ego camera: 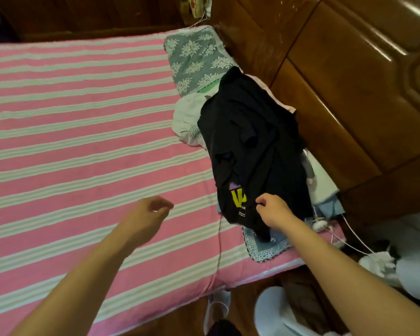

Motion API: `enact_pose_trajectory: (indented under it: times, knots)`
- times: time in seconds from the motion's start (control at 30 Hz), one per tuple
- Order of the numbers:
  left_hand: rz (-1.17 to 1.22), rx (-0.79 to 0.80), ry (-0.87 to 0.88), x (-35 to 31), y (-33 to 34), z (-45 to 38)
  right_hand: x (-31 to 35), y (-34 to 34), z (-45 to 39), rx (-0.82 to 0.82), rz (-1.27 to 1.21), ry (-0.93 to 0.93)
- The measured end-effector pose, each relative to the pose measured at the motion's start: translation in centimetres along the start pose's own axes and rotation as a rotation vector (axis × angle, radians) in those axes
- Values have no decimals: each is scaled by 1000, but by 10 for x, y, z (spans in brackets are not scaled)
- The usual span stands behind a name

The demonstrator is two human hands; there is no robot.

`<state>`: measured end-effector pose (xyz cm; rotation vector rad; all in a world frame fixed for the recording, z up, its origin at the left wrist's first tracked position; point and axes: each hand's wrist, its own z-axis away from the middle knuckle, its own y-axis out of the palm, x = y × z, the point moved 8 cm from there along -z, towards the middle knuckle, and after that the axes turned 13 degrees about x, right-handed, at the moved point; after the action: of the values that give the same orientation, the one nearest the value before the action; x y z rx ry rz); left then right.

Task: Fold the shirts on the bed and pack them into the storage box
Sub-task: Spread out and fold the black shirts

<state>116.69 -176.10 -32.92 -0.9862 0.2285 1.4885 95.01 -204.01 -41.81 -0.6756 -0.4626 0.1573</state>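
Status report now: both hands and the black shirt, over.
Right hand pinches black shirt near its print. Left hand over bed, holding nothing. Storage box not in view.

From my screen the room looks evenly lit, a bit dim, with warm colour. The wooden headboard (349,81) shows long bright glare streaks at the top right, so I think light comes from above on that side. The black shirt (252,141) is so dark that its folds almost disappear. The left hand (150,214) is a little blurred; the right hand (274,209) is sharper. The stripes of the bed sheet (70,117) bend near the left edge, a wide-angle distortion. The corners are soft and darker.
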Motion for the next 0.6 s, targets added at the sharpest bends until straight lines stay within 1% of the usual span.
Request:
enact_pose_trajectory:
  times: [0.07,0.17,0.27,0.33,0.43,0.5,0.53,0.6]
  knots:
    - [0,2,-62,-6,11,-9,-10,-20,-30,-10,37,26]
    - [54,-61,-123,-13,11,-16,-7,-51,-72,-90,19,25]
    - [132,-113,-169,-18,14,-17,-1,-50,-98,-60,-58,70]
    - [178,-114,-192,-22,23,-13,-3,-45,-100,-94,-119,64]
    - [207,-59,-214,-30,45,-7,-5,-56,-70,-241,-330,-71]
    - [204,-32,-191,-38,60,-5,2,-76,-33,-340,-505,-200]
    - [192,-1,-154,-47,69,-5,11,-86,-10,-348,-571,-271]
    - [179,96,-28,-73,93,-2,44,-99,43,-271,-633,-458]
